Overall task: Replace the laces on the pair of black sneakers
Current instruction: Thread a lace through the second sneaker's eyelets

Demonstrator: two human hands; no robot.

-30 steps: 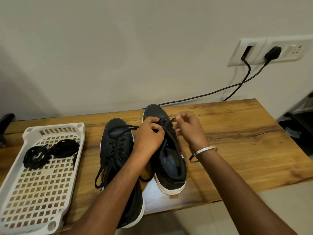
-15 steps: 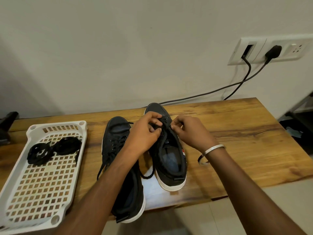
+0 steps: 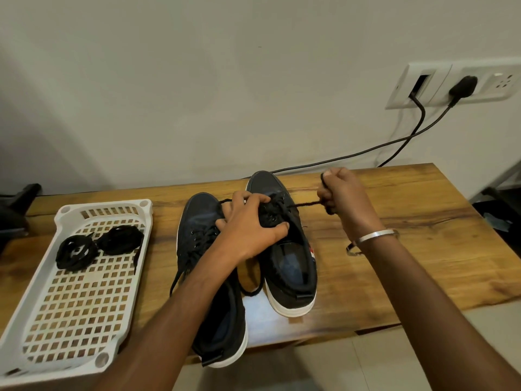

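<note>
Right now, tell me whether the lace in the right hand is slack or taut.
Taut. The lace runs in a straight line from the right sneaker to the gripping right hand.

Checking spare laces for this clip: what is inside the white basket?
Two bundles of black laces lie in the far end of the white basket. The rest shows bare grid; its nearest corner runs out of frame.
</note>
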